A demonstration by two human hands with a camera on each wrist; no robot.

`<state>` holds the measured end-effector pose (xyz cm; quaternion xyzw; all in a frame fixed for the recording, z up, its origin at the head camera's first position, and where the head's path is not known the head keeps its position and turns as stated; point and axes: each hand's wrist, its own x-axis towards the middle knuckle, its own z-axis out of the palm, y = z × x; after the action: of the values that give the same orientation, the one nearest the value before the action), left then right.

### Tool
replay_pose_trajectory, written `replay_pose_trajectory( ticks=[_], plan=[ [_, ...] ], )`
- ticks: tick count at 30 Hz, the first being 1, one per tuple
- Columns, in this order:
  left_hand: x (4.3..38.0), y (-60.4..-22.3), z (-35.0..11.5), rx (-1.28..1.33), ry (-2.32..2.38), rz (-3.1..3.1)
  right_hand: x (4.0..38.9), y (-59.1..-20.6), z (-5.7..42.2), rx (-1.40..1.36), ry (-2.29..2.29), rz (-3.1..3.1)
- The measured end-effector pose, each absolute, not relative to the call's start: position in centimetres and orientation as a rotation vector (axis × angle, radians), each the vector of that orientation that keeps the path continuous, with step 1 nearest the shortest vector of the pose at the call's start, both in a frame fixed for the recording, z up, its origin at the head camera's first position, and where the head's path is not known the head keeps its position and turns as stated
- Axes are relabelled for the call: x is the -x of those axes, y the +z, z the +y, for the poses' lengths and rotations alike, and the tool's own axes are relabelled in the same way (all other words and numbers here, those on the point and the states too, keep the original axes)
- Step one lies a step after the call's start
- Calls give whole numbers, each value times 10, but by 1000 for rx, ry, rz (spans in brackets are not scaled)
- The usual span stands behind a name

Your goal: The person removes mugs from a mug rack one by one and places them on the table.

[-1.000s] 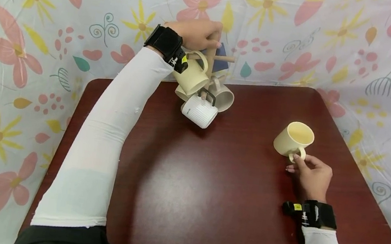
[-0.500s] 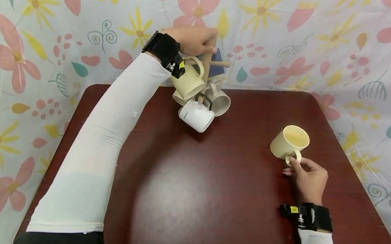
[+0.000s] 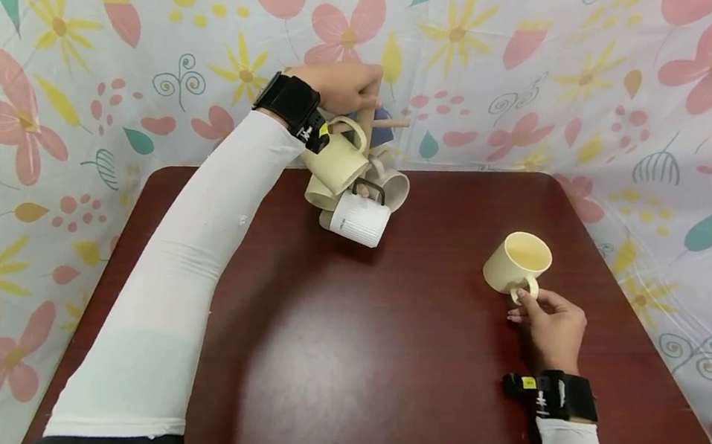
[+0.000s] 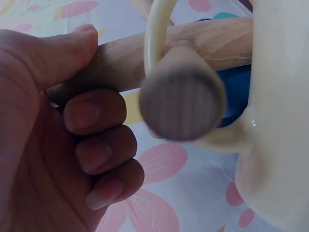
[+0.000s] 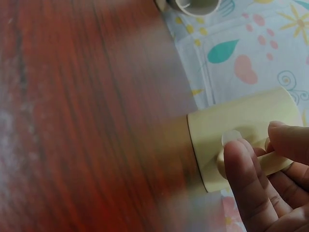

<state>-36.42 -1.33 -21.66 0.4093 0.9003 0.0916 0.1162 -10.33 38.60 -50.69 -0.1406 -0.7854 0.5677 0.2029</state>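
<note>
Yellow mug (image 3: 507,267) stood near the right edge of the table (image 3: 340,340), free room leftward, its handle (image 3: 533,285) pinched by my right hand (image 3: 558,327), while my left hand (image 3: 336,86) gripped, fingers curled, the far-edge wooden rack (image 3: 366,118).

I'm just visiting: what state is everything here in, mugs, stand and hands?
Loose yellow mug: upright on the table
Wooden stand: upright
Upper cream mug: hanging by its handle, tilted
White ribbed mug: hanging by its dark handle, tilted
Upper right peg: bare
Left hand: gripping the stand's top
Right hand: pinching the yellow mug's handle
</note>
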Motion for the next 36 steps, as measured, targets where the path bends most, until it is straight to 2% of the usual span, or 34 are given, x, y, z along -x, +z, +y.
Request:
replay_pose_trajectory(
  ticks=[17,36],
  plan=[
    [371,-212,-10,-1085,92,2753,109,-501,387,426,1610,-2149],
    [371,-210,-8,-1124,-110,2926,106,-492,378,435,1551,-2177]
  ],
)
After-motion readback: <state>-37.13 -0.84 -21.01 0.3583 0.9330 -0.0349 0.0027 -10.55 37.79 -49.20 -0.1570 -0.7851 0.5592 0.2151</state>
